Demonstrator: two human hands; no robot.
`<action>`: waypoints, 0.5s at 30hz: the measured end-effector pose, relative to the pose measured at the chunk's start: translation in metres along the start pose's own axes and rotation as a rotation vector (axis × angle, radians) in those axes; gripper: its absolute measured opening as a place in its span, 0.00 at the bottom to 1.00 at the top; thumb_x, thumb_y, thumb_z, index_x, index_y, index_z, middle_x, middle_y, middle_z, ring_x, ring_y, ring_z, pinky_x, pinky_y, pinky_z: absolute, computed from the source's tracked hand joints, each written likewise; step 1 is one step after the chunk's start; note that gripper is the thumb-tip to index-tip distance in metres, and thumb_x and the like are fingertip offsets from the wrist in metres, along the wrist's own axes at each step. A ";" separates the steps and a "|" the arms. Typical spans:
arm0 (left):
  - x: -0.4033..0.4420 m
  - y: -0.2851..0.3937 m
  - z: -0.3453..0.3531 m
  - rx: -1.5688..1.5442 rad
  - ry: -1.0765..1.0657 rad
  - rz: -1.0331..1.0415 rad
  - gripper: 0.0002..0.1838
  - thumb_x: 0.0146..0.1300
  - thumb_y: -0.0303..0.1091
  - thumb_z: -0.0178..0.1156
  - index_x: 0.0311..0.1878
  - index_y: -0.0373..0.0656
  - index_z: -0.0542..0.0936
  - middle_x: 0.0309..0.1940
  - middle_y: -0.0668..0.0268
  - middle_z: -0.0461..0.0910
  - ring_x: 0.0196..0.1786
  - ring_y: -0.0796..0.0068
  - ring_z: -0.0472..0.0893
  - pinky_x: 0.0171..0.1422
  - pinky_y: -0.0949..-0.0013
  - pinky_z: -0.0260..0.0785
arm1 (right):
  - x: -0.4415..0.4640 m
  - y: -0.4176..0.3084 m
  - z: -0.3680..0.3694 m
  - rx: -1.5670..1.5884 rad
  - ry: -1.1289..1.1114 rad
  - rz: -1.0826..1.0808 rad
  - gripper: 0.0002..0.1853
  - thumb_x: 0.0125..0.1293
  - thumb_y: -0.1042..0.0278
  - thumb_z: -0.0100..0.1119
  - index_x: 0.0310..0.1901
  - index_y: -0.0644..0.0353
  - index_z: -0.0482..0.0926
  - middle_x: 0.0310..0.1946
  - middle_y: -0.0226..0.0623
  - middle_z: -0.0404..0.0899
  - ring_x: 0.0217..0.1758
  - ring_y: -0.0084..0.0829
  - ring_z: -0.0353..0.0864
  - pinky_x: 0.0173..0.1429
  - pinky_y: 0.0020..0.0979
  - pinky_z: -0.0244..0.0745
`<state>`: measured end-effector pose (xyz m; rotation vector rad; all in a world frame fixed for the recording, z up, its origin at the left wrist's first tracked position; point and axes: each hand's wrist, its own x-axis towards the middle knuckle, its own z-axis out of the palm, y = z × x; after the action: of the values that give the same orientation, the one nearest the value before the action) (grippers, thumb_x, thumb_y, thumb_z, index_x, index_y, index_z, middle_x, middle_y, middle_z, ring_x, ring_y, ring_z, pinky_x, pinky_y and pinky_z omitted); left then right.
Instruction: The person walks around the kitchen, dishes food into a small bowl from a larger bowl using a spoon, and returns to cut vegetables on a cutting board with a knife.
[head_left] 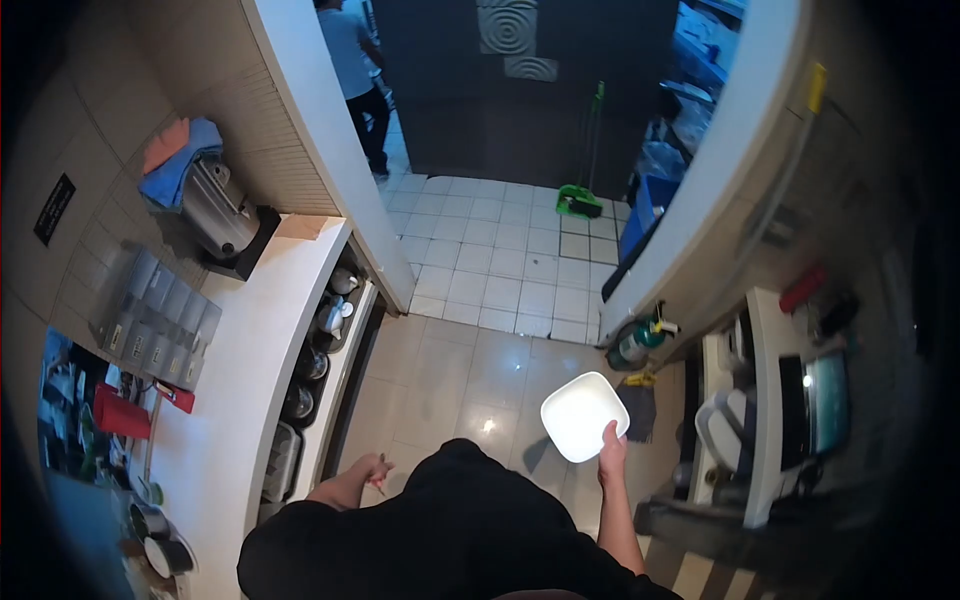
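Note:
My right hand (613,458) grips the rim of a white square bowl (578,425) with rounded corners, thumb over the near edge. The bowl is held out over the tiled floor, and its inside looks plain white. Low on the other side, my left hand (374,470) hangs beside the counter with its fingers curled in. A small reddish bit shows below those fingers, too small to name.
The left counter (285,300) carries a steel dispenser (215,205) and a clear compartment organizer (160,320); pots sit on its shelf. Ahead are a green dustpan (577,200) and a person (350,75). At right, a green cylinder (635,343) stands near a shelf unit (765,400).

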<state>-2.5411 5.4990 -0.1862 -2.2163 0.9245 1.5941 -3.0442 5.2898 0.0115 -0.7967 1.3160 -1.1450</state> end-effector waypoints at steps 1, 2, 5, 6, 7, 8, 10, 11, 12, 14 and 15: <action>0.002 0.001 -0.003 -0.059 -0.007 -0.058 0.18 0.66 0.35 0.48 0.57 0.46 0.76 0.27 0.61 0.81 0.24 0.77 0.79 0.29 0.67 0.70 | 0.032 -0.014 0.015 -0.044 -0.039 0.008 0.27 0.73 0.51 0.45 0.60 0.68 0.68 0.52 0.39 0.75 0.55 0.30 0.73 0.59 0.30 0.66; 0.011 0.001 -0.005 -0.114 -0.014 -0.116 0.18 0.65 0.34 0.51 0.57 0.47 0.77 0.28 0.61 0.81 0.24 0.78 0.79 0.28 0.67 0.70 | 0.064 -0.024 0.029 -0.087 -0.077 0.015 0.27 0.73 0.51 0.45 0.60 0.68 0.68 0.52 0.39 0.75 0.55 0.30 0.73 0.59 0.30 0.66; 0.047 0.012 -0.011 -0.375 -0.042 -0.155 0.17 0.64 0.37 0.55 0.54 0.45 0.78 0.27 0.63 0.81 0.24 0.78 0.79 0.30 0.66 0.70 | 0.160 -0.034 0.080 -0.047 -0.150 -0.023 0.28 0.72 0.50 0.45 0.60 0.69 0.67 0.52 0.39 0.75 0.54 0.30 0.73 0.58 0.30 0.66; 0.067 0.019 -0.015 -0.335 0.011 -0.090 0.15 0.64 0.39 0.55 0.51 0.43 0.78 0.26 0.64 0.81 0.23 0.76 0.79 0.30 0.66 0.70 | 0.184 -0.040 0.100 -0.037 -0.175 -0.007 0.28 0.72 0.50 0.46 0.60 0.69 0.67 0.52 0.39 0.75 0.53 0.30 0.73 0.58 0.30 0.66; 0.097 0.024 -0.023 -0.289 0.062 -0.029 0.15 0.63 0.40 0.56 0.48 0.42 0.79 0.26 0.64 0.81 0.23 0.75 0.79 0.30 0.65 0.70 | 0.207 -0.046 0.119 -0.024 -0.196 0.008 0.28 0.72 0.50 0.46 0.60 0.69 0.67 0.52 0.39 0.75 0.53 0.29 0.73 0.58 0.30 0.66; 0.120 0.039 -0.044 -0.243 0.119 0.041 0.15 0.63 0.42 0.57 0.45 0.41 0.80 0.26 0.65 0.81 0.23 0.73 0.79 0.30 0.65 0.70 | 0.234 -0.052 0.141 -0.037 -0.168 0.021 0.28 0.72 0.50 0.46 0.60 0.69 0.67 0.52 0.38 0.75 0.53 0.29 0.73 0.58 0.29 0.66; 0.096 0.119 -0.123 -0.227 0.228 0.314 0.19 0.64 0.46 0.54 0.31 0.39 0.80 0.21 0.62 0.77 0.24 0.66 0.79 0.30 0.61 0.71 | 0.277 -0.056 0.171 -0.084 -0.108 0.063 0.28 0.72 0.50 0.47 0.60 0.69 0.67 0.51 0.38 0.75 0.53 0.29 0.73 0.58 0.29 0.66; 0.112 0.161 -0.157 -0.159 0.178 0.169 0.21 0.65 0.48 0.52 0.29 0.38 0.80 0.19 0.59 0.76 0.25 0.64 0.79 0.30 0.59 0.72 | 0.297 -0.062 0.189 -0.097 -0.082 0.029 0.28 0.72 0.50 0.47 0.60 0.69 0.67 0.51 0.37 0.75 0.52 0.29 0.74 0.57 0.29 0.67; 0.167 0.184 -0.194 -0.042 -0.044 0.146 0.22 0.65 0.48 0.50 0.30 0.37 0.80 0.18 0.59 0.77 0.25 0.64 0.79 0.30 0.59 0.72 | 0.321 -0.071 0.203 -0.090 -0.084 0.057 0.28 0.72 0.50 0.47 0.60 0.69 0.67 0.51 0.38 0.75 0.52 0.29 0.74 0.56 0.29 0.67; 0.171 0.276 -0.282 -0.145 0.211 0.100 0.31 0.65 0.59 0.44 0.20 0.42 0.80 0.15 0.61 0.78 0.21 0.68 0.79 0.30 0.62 0.72 | 0.366 -0.085 0.229 -0.074 -0.088 0.122 0.28 0.72 0.50 0.47 0.59 0.70 0.68 0.51 0.38 0.75 0.51 0.30 0.74 0.56 0.29 0.67; 0.149 0.327 -0.338 -0.131 0.278 0.137 0.33 0.64 0.61 0.45 0.15 0.43 0.78 0.12 0.64 0.76 0.18 0.68 0.78 0.30 0.62 0.72 | 0.385 -0.099 0.244 -0.037 -0.153 0.077 0.28 0.71 0.50 0.48 0.59 0.70 0.68 0.51 0.39 0.76 0.51 0.30 0.75 0.55 0.29 0.68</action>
<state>-2.4620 5.0138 -0.1498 -2.5637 1.0955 1.4633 -2.8650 4.8589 0.0172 -0.8368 1.2326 -0.9828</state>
